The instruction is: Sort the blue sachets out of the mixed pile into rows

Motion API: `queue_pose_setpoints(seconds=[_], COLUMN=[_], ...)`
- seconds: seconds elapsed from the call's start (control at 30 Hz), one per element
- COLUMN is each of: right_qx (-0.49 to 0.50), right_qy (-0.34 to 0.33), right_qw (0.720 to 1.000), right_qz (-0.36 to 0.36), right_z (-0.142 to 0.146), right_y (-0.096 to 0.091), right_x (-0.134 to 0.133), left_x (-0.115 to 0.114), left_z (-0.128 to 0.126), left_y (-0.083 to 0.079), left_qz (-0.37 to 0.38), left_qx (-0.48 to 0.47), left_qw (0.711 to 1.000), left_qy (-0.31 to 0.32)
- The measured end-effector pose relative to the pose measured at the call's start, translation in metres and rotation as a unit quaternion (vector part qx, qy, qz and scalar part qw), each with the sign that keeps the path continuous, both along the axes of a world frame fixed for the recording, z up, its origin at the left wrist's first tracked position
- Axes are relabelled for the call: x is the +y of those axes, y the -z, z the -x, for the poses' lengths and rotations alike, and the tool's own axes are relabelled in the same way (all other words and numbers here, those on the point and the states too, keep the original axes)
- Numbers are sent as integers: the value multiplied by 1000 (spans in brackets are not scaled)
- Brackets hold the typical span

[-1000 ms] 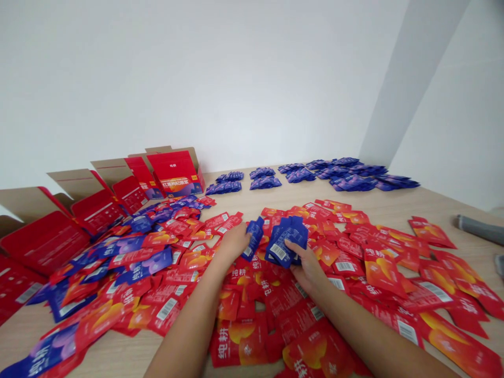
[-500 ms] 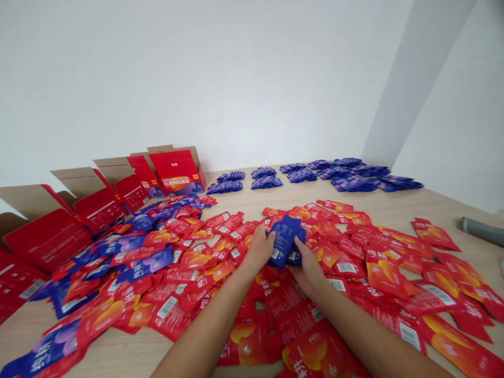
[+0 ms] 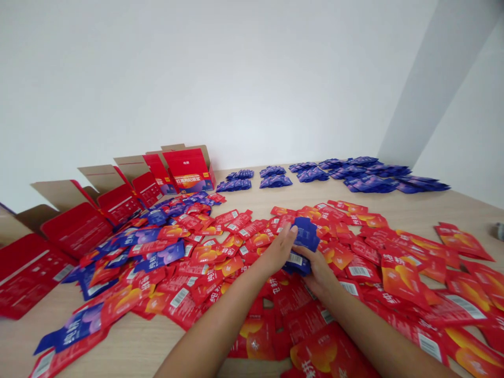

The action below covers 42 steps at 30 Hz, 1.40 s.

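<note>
Between my two hands, over the middle of the red pile, is a small stack of blue pouches (image 3: 306, 234). My right hand (image 3: 318, 270) wraps round the stack from the right and below, its thumb across the front near a white barcode label. Along the stack's left edge lies my left hand (image 3: 280, 251), fingers together and pressed against the pouches; some of its fingers are hidden. How many pouches the stack holds cannot be made out. Beneath and around both hands spread loose red pouches (image 3: 258, 336) with orange fruit prints.
Open red cartons (image 3: 189, 170) line the left side, flaps raised. Mixed blue and red pouches (image 3: 167, 257) lie before them. Along the back, blue pouches sit in neat piles (image 3: 275, 181), with larger heaps (image 3: 370, 182) at right. A grey object (image 3: 499, 231) shows at the right edge.
The blue pouches, fanned apart before, are now closer together in my right hand. My left hand has shifted from gripping their front to their left edge. The view has turned slightly left.
</note>
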State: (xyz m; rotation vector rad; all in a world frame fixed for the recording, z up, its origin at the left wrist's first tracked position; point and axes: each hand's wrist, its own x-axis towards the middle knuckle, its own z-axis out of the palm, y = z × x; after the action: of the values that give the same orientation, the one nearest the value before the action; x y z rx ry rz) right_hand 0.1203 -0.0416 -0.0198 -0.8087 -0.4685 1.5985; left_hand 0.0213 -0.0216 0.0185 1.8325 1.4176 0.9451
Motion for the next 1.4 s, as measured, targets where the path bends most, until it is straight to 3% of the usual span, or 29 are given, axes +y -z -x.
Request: queue_pose_setpoints(seconds=[0.1,0.2,0.3,0.37,0.47,0.57,0.77,0.93,1.03,1.17,1.3,1.4], right_qx=[-7,-5,8,13,13,18,39,63,72,69,55,57], right_qy=[-18,-8,7,10,11,13,-17,-32,-22,-26,-33,-34], right_qw=[999,998,998,997,997,997,997,996,993,992,994,996], right_qz=[36,60,66,71,71,68,60,62,89,100,86,65], right_z=[-2,-4,-5,-5,-3,-2,-8,-10,-7,-4,-2,0], right_y=[-1,-1,1,2,2,0,2,3,-3,-10,-10,-7], right_x=[1,3,5,6,5,4,8,10,7,3,1,2], left_x=[8,16,11,-1,-24,-39,-39,-32,-28,-18,5,30], left_z=[26,84,162,211,259,273,263,238,196,122,59,30], left_y=[-10,-11,-5,1,8,14,9,-31,-62,-85,-83,-69], left_qz=[37,42,6,-1,46,67,-4,-132,-227,-264,-291,-237], left_qx=[-89,-65,85,214,382,468,525,410,267,108,-72,-226], left_qw=[995,996,978,947,893,854,827,875,904,934,943,935], left_qy=[38,-39,-192,-239,-233,-220,-201,-219,-246,-216,-142,-136])
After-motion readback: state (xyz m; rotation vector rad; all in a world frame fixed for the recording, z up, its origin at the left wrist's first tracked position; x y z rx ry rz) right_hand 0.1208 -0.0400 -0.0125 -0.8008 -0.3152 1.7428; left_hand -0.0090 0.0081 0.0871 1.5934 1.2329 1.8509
